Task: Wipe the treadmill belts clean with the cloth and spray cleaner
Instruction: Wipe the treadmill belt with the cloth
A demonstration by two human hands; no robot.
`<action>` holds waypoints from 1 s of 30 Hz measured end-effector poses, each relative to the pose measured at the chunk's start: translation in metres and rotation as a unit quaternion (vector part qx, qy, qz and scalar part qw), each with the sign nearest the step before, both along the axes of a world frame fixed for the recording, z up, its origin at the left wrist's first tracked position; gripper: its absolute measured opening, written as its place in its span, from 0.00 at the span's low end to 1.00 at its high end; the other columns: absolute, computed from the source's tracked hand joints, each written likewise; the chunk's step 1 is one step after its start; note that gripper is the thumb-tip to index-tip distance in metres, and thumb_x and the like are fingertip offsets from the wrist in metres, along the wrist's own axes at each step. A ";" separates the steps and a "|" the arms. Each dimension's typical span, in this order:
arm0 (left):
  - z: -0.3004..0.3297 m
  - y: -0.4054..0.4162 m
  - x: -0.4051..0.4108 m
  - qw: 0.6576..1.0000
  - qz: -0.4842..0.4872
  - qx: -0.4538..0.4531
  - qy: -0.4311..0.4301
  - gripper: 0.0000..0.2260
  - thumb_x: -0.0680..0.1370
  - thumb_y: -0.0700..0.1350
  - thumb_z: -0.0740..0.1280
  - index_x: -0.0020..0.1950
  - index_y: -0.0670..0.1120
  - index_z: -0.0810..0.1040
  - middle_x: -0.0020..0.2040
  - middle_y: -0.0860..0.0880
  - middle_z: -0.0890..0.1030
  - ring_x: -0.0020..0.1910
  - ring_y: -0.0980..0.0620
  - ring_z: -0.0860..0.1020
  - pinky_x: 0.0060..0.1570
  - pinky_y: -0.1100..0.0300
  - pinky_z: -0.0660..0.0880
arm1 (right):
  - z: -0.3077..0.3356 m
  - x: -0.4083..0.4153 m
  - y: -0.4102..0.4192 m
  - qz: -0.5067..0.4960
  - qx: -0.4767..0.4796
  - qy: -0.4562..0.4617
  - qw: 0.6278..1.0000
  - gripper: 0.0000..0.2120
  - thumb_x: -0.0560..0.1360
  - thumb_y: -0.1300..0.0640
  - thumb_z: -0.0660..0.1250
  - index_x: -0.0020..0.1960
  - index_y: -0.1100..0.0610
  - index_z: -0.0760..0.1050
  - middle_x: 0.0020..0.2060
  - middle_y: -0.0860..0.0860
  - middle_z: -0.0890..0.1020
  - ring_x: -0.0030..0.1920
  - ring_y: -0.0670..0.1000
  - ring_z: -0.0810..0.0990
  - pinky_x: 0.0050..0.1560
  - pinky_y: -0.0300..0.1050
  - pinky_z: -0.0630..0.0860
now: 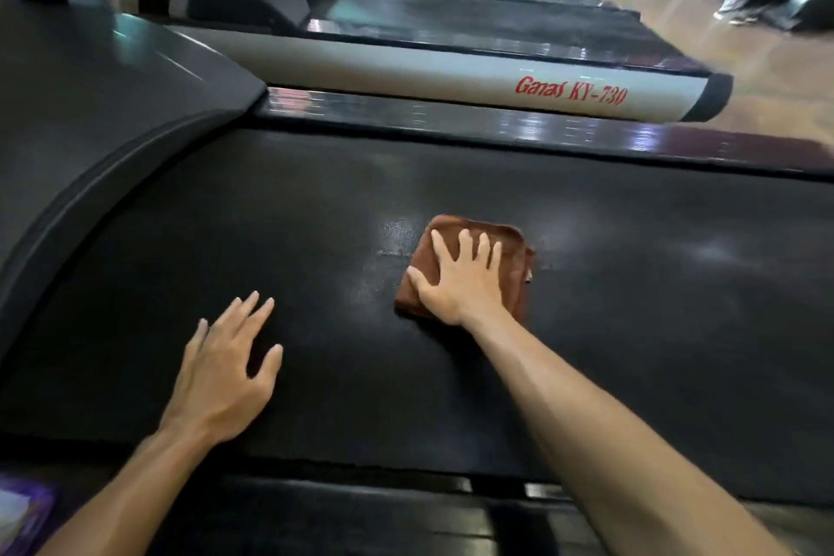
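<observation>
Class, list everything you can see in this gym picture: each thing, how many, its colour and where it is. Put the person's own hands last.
treadmill belt: one, black, across the middle, damp sheen near the cloth
cloth: one, brown, folded, flat on the belt
side rail: one, silver with red lettering, beyond the belt
motor cover: one, dark grey, left
further treadmills: several, dark, in a row behind
floor: tan, upper right
purple object: one, bottom left corner, blurred
left hand: open, fingers spread, over the belt
right hand: flat, pressing the cloth
</observation>
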State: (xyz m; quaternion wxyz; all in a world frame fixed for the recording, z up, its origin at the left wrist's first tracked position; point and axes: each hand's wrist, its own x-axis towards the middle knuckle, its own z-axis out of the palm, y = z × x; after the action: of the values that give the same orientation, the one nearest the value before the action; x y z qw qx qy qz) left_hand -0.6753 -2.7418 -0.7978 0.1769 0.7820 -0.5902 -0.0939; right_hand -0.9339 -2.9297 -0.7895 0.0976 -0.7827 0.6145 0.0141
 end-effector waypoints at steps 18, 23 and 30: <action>-0.013 0.001 -0.008 0.997 -0.003 0.028 -0.071 0.33 0.76 0.66 0.47 0.82 0.59 0.58 0.83 0.54 0.57 0.81 0.53 0.54 0.76 0.45 0.54 | -0.009 -0.061 0.060 0.072 -0.033 -0.003 0.997 0.43 0.72 0.23 0.41 0.84 0.37 0.45 0.85 0.54 0.43 0.83 0.62 0.37 0.80 0.66 0.36; -0.016 0.003 -0.006 0.997 -0.007 0.023 -0.076 0.28 0.81 0.62 0.53 0.82 0.59 0.57 0.83 0.54 0.56 0.82 0.52 0.53 0.76 0.43 0.54 | -0.008 -0.115 0.125 0.104 -0.035 0.005 0.994 0.39 0.74 0.21 0.45 0.82 0.31 0.44 0.85 0.48 0.43 0.84 0.56 0.38 0.81 0.63 0.38; -0.019 0.000 -0.004 0.997 -0.002 0.025 -0.079 0.27 0.82 0.60 0.59 0.81 0.58 0.60 0.82 0.52 0.58 0.81 0.51 0.56 0.74 0.43 0.58 | -0.007 -0.110 0.041 -0.026 -0.016 0.008 0.999 0.46 0.67 0.20 0.38 0.83 0.34 0.45 0.85 0.50 0.44 0.83 0.57 0.38 0.80 0.64 0.37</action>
State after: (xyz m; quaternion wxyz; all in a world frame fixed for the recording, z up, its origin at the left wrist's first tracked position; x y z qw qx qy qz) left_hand -0.6791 -2.7420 -0.8173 0.1101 0.7899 -0.6014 -0.0465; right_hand -1.0435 -2.8885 -0.7961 0.0800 -0.7676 0.6359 0.0079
